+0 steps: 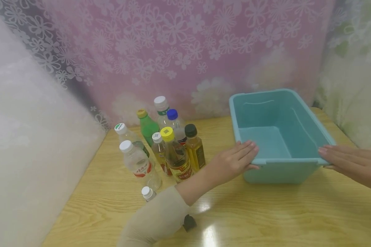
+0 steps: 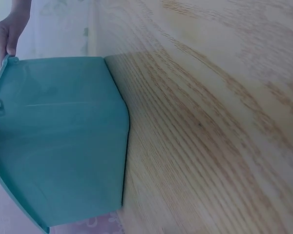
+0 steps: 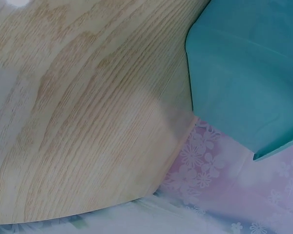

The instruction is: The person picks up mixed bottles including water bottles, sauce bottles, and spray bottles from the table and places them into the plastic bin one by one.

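Observation:
A teal plastic tub [image 1: 284, 171] stands on the wooden table at the right, its inside bare. At its near left corner my left hand [image 1: 233, 159] holds the rim, fingers laid over the top and thumb below. My right hand [image 1: 355, 161] grips the near right corner the same way. The left wrist view shows the tub's outer wall [image 2: 63, 141] with its base against the table, and the right hand [image 2: 10, 34] at the far rim. In the right wrist view the tub's side [image 3: 244, 73] appears, with the right hand itself out of frame.
Several bottles stand grouped left of the tub, among them a green bottle [image 1: 149, 128], a yellow-capped bottle [image 1: 177, 157] and a dark-capped bottle [image 1: 195, 151]. A white-capped bottle [image 1: 147, 193] is partly hidden behind my left sleeve. Flowered curtain [image 1: 185, 51] hangs behind the table [image 1: 235, 216].

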Demonstrator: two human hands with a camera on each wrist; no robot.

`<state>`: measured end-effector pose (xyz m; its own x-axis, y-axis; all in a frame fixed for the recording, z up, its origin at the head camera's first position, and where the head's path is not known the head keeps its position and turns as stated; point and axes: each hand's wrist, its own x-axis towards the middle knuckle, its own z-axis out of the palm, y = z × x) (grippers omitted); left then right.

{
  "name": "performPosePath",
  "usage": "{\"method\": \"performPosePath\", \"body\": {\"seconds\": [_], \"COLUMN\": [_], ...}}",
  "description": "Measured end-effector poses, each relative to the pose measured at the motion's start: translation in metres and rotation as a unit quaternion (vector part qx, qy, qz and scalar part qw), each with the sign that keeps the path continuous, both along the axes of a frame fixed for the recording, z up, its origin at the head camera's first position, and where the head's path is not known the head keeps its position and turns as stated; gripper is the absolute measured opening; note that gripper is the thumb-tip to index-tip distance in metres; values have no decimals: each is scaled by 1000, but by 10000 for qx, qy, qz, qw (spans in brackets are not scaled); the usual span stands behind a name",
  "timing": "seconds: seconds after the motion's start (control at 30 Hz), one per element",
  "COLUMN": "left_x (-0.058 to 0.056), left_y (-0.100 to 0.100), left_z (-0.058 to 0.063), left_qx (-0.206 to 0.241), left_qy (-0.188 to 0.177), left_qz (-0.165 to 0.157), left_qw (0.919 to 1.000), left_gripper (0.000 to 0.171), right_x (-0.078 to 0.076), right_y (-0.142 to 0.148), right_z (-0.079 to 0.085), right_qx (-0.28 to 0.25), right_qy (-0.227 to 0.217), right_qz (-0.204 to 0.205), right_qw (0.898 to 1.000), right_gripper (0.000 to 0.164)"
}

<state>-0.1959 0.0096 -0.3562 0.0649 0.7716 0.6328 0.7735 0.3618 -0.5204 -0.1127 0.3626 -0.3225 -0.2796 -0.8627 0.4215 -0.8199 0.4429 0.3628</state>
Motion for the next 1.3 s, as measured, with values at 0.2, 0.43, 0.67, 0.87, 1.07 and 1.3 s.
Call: {"method": "performPosePath", "body": {"seconds": [0.2,0.43,0.67,0.87,1.07,1.3], "left_x": [2,7,12,14,15,18], "left_y": [-6,-13,-22,-31,-37,-43], "left_z": [0,3,2,1,1,-1], "left_qx": [126,124,10,9,48,120], "left_qy": [281,658,850,975,859,691], "left_qz": [-64,-199,-259,-347,-447,-538], "left_qw": [9995,9976,9960,9946,9953,9961], "left_gripper": [45,45,48,48,47,45], "right_x": [4,-1,0,-3,-3,-6], "right_y": [-6,-12,-20,-31,-36,-39], "right_z": [2,-9,-12,-13,-8,-10], "right_qx": [53,-553,-889,-786,-699,-833], "right_qy": [-57,271,410,1175,785,496], "right_qz": [-67,443,635,826,1004,1273], "right_qw": [9999,9971,9932,9865,9894,9871], "right_gripper": [74,53,49,46,44,43]}}
